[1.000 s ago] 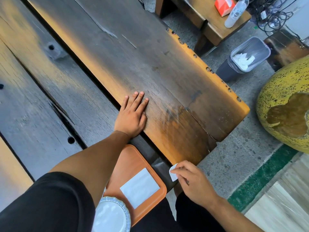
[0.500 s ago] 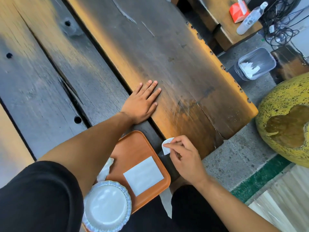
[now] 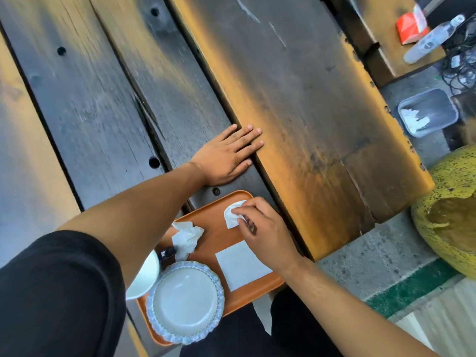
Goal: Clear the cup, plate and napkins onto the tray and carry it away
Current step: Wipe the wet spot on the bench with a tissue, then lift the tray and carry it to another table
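Observation:
An orange tray (image 3: 219, 210) sits at the near edge of the dark wooden table (image 3: 296, 99). On it lie a white plate with a blue frilled rim (image 3: 184, 301), a flat square napkin (image 3: 240, 265), a crumpled napkin (image 3: 186, 238) and a white cup (image 3: 145, 275), partly hidden by my left arm. My right hand (image 3: 265, 228) hovers over the tray's far corner, pinching a small crumpled napkin (image 3: 231, 215). My left hand (image 3: 226, 155) rests flat on the table beyond the tray, fingers spread, holding nothing.
A grey bin (image 3: 427, 112) with white paper stands on the concrete floor to the right. A yellow speckled round object (image 3: 453, 217) sits at the right edge. A bench at the top right carries an orange pack (image 3: 409, 25) and a clear bottle (image 3: 432, 39).
My right hand has carried the small napkin from the table's near edge leftward to above the tray. The view has shifted, so the plate, cup and crumpled napkin now show fully.

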